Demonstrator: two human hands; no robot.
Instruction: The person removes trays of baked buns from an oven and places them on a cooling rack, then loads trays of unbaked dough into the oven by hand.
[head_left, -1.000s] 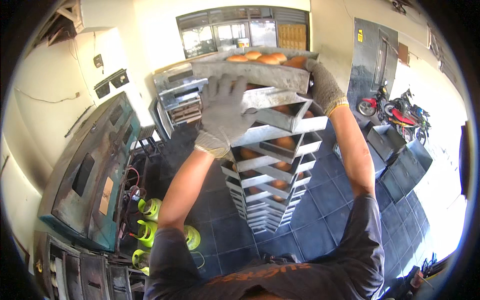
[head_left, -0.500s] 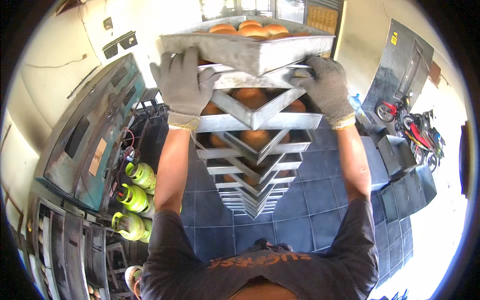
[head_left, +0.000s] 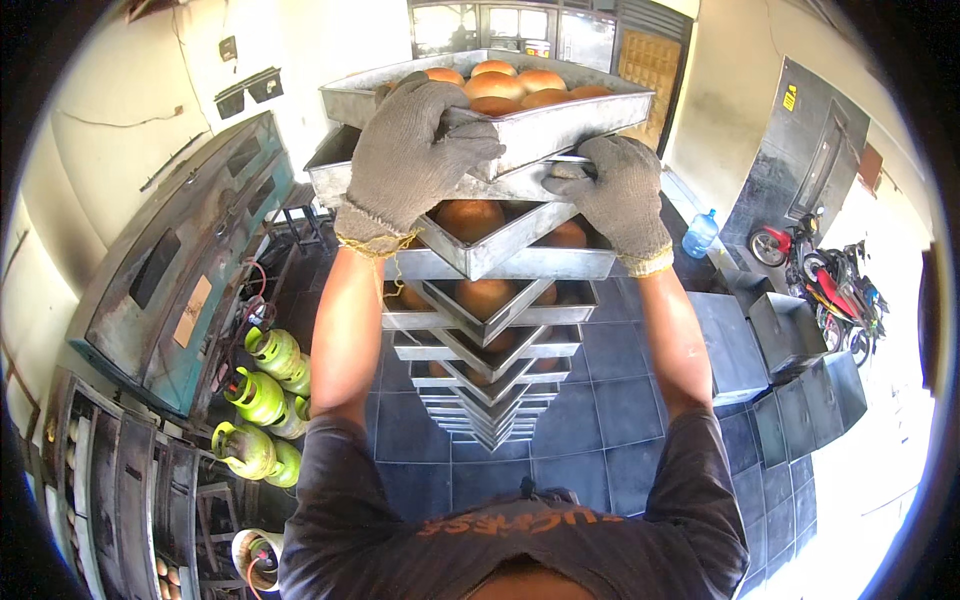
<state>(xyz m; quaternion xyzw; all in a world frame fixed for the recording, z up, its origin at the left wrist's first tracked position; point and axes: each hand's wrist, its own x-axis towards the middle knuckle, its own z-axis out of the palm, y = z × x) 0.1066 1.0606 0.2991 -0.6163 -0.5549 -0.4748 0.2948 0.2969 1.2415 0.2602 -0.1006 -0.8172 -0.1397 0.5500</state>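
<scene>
Top tray (head_left: 560,125): highest on the tray stack (head_left: 560,265), one corner toward the person; round buns (head_left: 495,84) inside.
Left hand (head_left: 408,155): gloved, gripping the top tray's near-left rim.
Right hand (head_left: 622,195): gloved, fingers bent beneath the top tray's near-right edge; grip cannot be determined.

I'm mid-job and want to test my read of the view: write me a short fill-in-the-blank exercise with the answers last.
1. The left hand and right hand both wear knitted ____.
2. The top tray, holding buns, has its near left wall partly hidden by the ____ hand.
3. The gas cylinders stand on the person's ____ side.
4. The water bottle beyond the right hand is coloured ____.

Missing words: gloves; left; left; blue.
</scene>
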